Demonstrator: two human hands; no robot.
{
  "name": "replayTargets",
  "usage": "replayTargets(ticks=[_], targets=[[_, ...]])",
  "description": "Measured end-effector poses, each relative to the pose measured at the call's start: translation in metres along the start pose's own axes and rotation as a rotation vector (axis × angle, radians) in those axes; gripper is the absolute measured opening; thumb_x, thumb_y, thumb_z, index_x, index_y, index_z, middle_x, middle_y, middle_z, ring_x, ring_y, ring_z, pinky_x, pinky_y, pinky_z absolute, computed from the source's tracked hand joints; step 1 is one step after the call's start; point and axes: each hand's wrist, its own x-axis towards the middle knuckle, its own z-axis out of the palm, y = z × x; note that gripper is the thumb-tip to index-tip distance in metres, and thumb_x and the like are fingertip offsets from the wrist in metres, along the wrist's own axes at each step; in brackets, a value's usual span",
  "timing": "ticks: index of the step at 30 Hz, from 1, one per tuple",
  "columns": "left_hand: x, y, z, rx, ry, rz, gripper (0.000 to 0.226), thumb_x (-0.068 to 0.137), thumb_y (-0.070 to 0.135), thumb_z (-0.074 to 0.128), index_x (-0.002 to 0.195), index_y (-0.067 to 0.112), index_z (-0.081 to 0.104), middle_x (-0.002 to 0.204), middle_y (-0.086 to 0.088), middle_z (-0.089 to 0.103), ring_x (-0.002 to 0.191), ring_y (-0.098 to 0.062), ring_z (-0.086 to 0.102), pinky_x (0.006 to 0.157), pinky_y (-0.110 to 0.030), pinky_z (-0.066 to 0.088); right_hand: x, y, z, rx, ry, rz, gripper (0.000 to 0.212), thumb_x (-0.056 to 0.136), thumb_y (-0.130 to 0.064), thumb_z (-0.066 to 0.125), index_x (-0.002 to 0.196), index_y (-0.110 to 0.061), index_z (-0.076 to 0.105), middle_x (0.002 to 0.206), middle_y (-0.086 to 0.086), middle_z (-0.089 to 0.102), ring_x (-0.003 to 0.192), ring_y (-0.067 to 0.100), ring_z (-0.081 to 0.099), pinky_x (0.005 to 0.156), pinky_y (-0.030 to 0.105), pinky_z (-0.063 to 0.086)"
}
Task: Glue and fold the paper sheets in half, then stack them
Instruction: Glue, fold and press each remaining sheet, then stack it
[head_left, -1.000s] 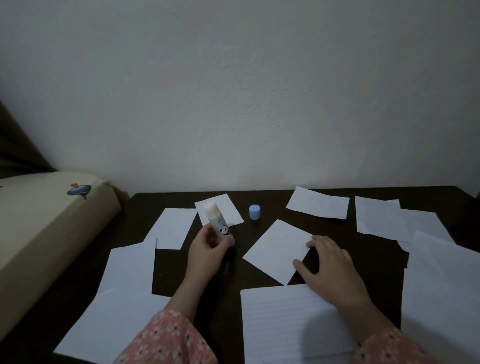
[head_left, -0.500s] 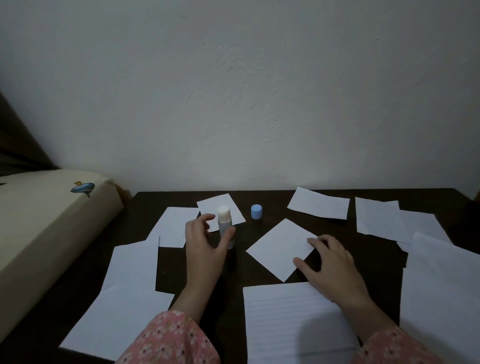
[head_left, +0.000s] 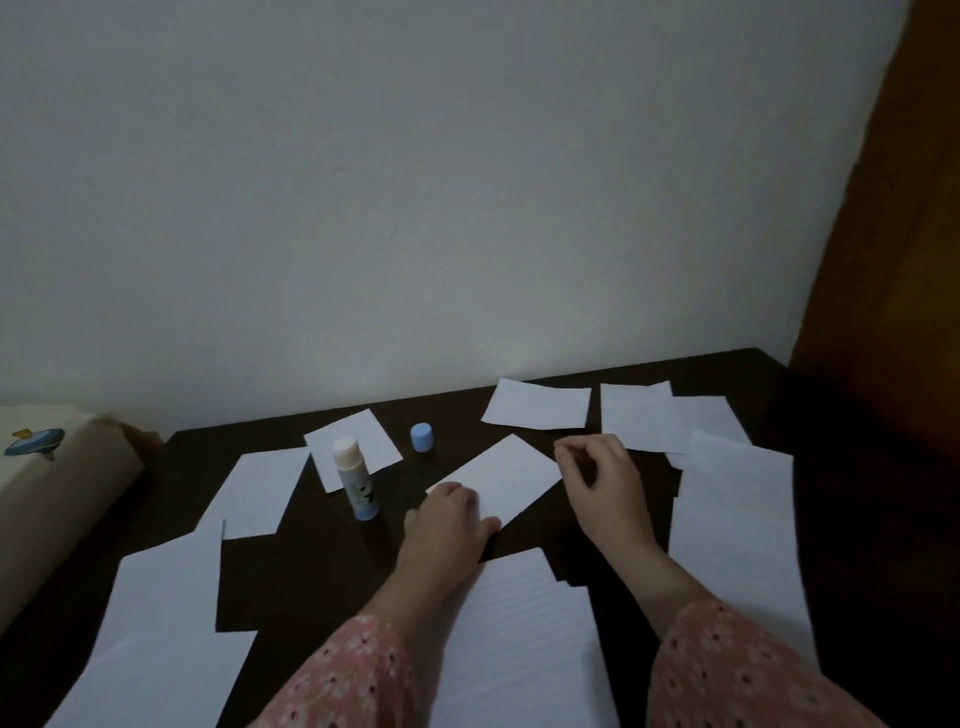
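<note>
1. A small white paper sheet (head_left: 506, 475) is seen on the dark tabletop (head_left: 311, 571), just right of the upright uncapped glue stick (head_left: 355, 480).
2. Its near-left corner is pressed flat by the left hand (head_left: 447, 525), fingers fairly straight.
3. Its right corner is pinched by the right hand (head_left: 602, 480), fingers curled.
4. The blue cap (head_left: 421, 437) stands behind and right of the glue stick.

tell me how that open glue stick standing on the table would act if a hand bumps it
The glue stick stands upright, tall and narrow, so it would probably tip easily. Being round, it might then roll. Its cap is off, so the tip could smear the table.
</note>
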Motion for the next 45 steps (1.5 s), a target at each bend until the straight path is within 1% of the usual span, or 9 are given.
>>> replayTargets(ticks=[2,6,11,17,29,34,37,42,45], targets=[[0.003,0.004,-0.001,0.051,-0.031,0.043,0.040,0.094,0.042,0.052,0.130,0.025,0.051,0.143,0.004,0.042,0.133,-0.015,0.035,0.110,-0.046,0.025,-0.001,0.004,-0.016,-0.057,-0.009,0.050,0.012,0.095,-0.028,0.058,0.105,-0.028,0.065,0.112,-0.008,0.054,0.109,0.009,0.052,0.085,0.018,0.045],[0.007,0.004,0.007,0.069,-0.045,0.045,0.035,0.093,0.046,0.050,0.128,0.038,0.050,0.149,0.004,0.031,0.139,-0.020,0.024,0.110,-0.053,0.020,-0.017,0.021,-0.060,-0.535,-0.216,0.091,0.031,0.096,-0.033,0.052,0.127,-0.037,0.054,0.133,-0.008,0.044,0.127,0.012,0.036,0.106,0.032,0.033],[0.012,-0.001,0.012,-0.015,-0.021,0.036,0.043,0.090,0.048,0.056,0.130,0.037,0.048,0.147,0.006,0.035,0.136,-0.016,0.031,0.110,-0.050,0.028,-0.028,0.037,-0.098,-0.715,-0.253,0.283,0.063,0.092,-0.044,0.054,0.148,-0.027,0.030,0.150,-0.001,0.028,0.140,0.020,0.023,0.111,0.042,0.025],[0.015,-0.006,0.010,0.003,-0.071,-0.014,0.067,0.087,0.054,0.057,0.144,0.027,0.035,0.154,0.004,0.027,0.139,-0.017,0.030,0.112,-0.047,0.028,-0.035,0.044,-0.101,-0.661,-0.244,0.294,0.061,0.096,-0.047,0.049,0.149,-0.023,0.029,0.149,-0.001,0.035,0.135,0.019,0.031,0.110,0.039,0.024],[0.011,-0.011,0.004,0.013,-0.123,0.019,0.067,0.089,0.053,0.054,0.147,0.026,0.032,0.157,0.005,0.022,0.142,-0.017,0.026,0.115,-0.047,0.022,-0.035,0.042,-0.099,-0.687,-0.145,0.188,0.052,0.097,-0.040,0.050,0.145,-0.033,0.034,0.136,-0.006,0.049,0.127,0.016,0.042,0.106,0.037,0.029],[0.009,-0.017,0.002,0.038,-0.150,0.067,0.063,0.093,0.046,0.052,0.147,0.024,0.030,0.159,0.005,0.017,0.147,-0.018,0.008,0.117,-0.049,0.017,-0.030,0.035,-0.094,-0.657,-0.098,0.130,0.047,0.098,-0.039,0.049,0.143,-0.035,0.038,0.137,-0.008,0.050,0.127,0.014,0.042,0.105,0.036,0.028],[0.007,-0.022,-0.001,0.104,-0.172,0.086,0.061,0.094,0.045,0.049,0.148,0.026,0.028,0.159,0.005,0.014,0.147,-0.020,0.004,0.117,-0.050,0.017,-0.023,0.026,-0.089,-0.612,-0.086,0.105,0.044,0.098,-0.039,0.048,0.142,-0.034,0.040,0.137,-0.007,0.051,0.127,0.014,0.043,0.104,0.035,0.028],[-0.001,-0.026,-0.011,-0.088,-0.080,0.051,0.055,0.092,0.045,0.053,0.142,0.028,0.039,0.154,0.005,0.028,0.141,-0.018,0.028,0.114,-0.048,0.028,-0.011,0.007,-0.072,-0.482,-0.058,0.069,0.044,0.097,-0.043,0.049,0.140,-0.033,0.044,0.138,-0.009,0.051,0.128,0.012,0.040,0.103,0.032,0.027],[-0.012,-0.006,-0.019,-0.369,-0.024,0.060,0.042,0.089,0.051,0.051,0.126,0.032,0.054,0.134,0.009,0.051,0.124,-0.011,0.047,0.102,-0.034,0.042,-0.005,-0.002,-0.055,-0.446,-0.045,0.017,0.046,0.095,-0.048,0.050,0.138,-0.033,0.045,0.136,-0.010,0.052,0.126,0.011,0.042,0.104,0.032,0.026]])
